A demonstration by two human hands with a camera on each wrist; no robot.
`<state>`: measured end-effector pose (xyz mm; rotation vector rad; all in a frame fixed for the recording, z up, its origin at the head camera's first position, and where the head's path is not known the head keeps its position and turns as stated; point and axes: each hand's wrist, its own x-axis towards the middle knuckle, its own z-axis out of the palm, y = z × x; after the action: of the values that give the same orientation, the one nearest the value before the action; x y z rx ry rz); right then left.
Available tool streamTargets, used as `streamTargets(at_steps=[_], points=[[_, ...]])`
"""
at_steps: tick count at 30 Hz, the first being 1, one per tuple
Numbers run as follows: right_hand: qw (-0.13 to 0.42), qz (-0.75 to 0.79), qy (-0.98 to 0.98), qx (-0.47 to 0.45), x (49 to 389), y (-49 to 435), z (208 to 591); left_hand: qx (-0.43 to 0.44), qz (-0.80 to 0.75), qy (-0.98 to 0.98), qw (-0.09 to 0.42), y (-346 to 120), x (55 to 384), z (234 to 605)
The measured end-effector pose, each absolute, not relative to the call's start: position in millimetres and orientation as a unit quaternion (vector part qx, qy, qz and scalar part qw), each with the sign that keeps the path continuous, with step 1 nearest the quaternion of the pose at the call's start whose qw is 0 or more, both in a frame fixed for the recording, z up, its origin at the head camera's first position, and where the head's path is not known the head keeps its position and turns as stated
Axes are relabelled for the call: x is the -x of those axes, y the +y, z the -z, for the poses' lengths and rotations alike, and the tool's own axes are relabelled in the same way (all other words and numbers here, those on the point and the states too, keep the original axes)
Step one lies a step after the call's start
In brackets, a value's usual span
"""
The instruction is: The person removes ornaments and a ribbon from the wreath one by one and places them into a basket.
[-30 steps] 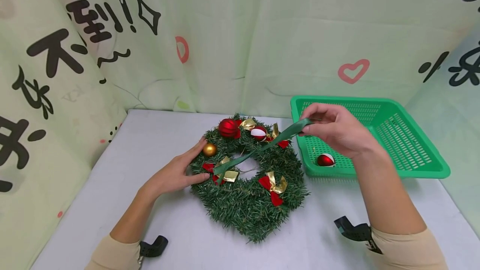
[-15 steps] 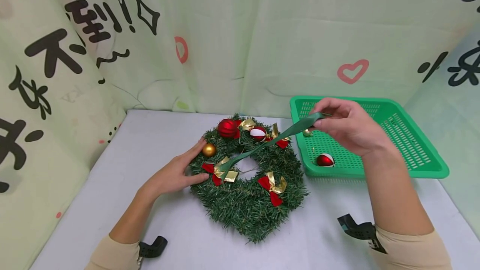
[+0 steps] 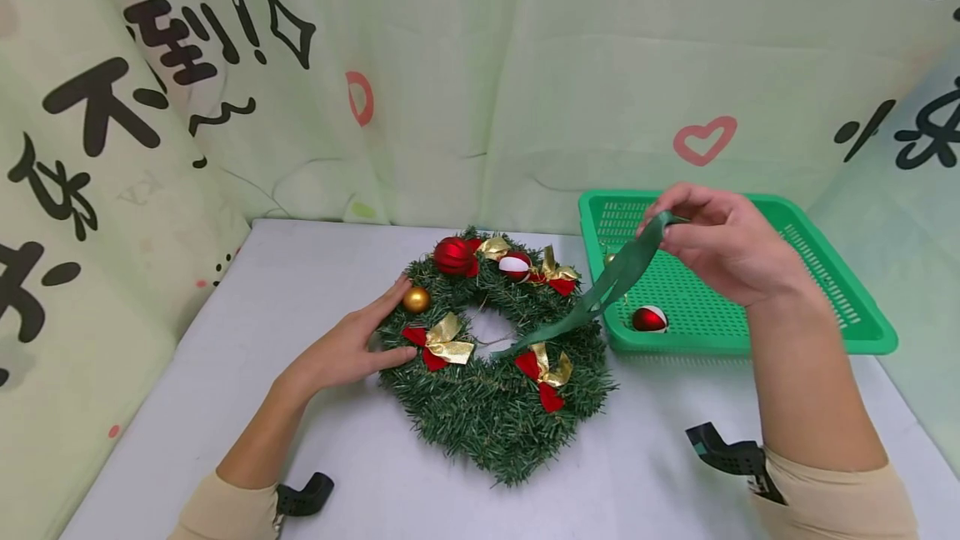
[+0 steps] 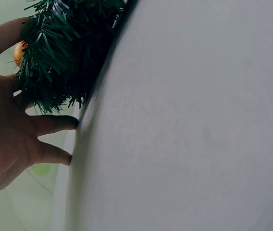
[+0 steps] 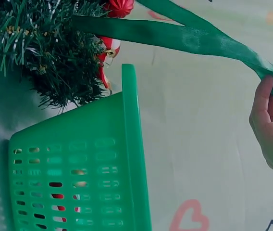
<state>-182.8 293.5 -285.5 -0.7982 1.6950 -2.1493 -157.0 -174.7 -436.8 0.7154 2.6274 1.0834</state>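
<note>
A green Christmas wreath (image 3: 495, 432) lies on the white table, dressed with red-and-gold bows (image 3: 447, 343), a red ball (image 3: 454, 257), a gold ball (image 3: 416, 300) and a red-and-white ball (image 3: 516, 266). My left hand (image 3: 347, 350) rests against its left side, fingers straight and spread. In the left wrist view, two fingertips (image 4: 65, 158) of that hand reach the table beside the wreath. Raised over the basket's left part, my right hand (image 3: 727, 244) pinches a green ribbon (image 3: 626, 267) between thumb and fingers. Two strands of ribbon slope down to the wreath's centre.
A green plastic basket (image 3: 757, 343) stands right of the wreath, close to it. Inside lie a red-and-white ball (image 3: 649, 319) and a small gold piece partly hidden by the ribbon. Behind the table hangs a pale green printed curtain (image 3: 480, 107).
My right hand has moved right and up, drawing the ribbon along. The ribbon's lower end has slid off the left bow to the wreath's centre. The left hand has stayed put.
</note>
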Motion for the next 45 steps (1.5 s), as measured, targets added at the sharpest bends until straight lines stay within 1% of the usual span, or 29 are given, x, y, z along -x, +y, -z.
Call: streamTargets(at_steps=[6, 14, 20, 24, 26, 28, 32, 33, 38, 45], points=[[0.108, 0.750, 0.600, 0.256, 181, 301, 281, -0.244, -0.370, 0.891, 0.102, -175, 157, 438], [0.084, 0.751, 0.604, 0.251, 177, 308, 269, -0.243, -0.369, 0.891, 0.104, -174, 157, 438], [0.101, 0.781, 0.547, 0.283, 183, 317, 264, -0.242, -0.366, 0.892, 0.104, -174, 157, 437], [0.093, 0.788, 0.538, 0.284, 182, 319, 258, -0.241, -0.368, 0.892, 0.105, -174, 156, 436], [0.098, 0.797, 0.522, 0.287, 183, 321, 257, -0.241, -0.368, 0.892, 0.105, -174, 156, 436], [0.083, 0.793, 0.536, 0.277, 181, 321, 254, -0.242, -0.369, 0.891, 0.105, -174, 156, 436], [0.069, 0.801, 0.528, 0.272, 182, 326, 251, -0.245, -0.368, 0.891, 0.101, -174, 156, 437], [0.058, 0.800, 0.536, 0.264, 181, 327, 249, -0.245, -0.368, 0.891, 0.101, -174, 156, 437], [0.046, 0.833, 0.494, 0.245, 186, 337, 248, -0.244, -0.366, 0.893, 0.099, -175, 157, 439], [0.020, 0.849, 0.485, 0.209, 185, 340, 242, -0.246, -0.367, 0.892, 0.097, -174, 157, 439]])
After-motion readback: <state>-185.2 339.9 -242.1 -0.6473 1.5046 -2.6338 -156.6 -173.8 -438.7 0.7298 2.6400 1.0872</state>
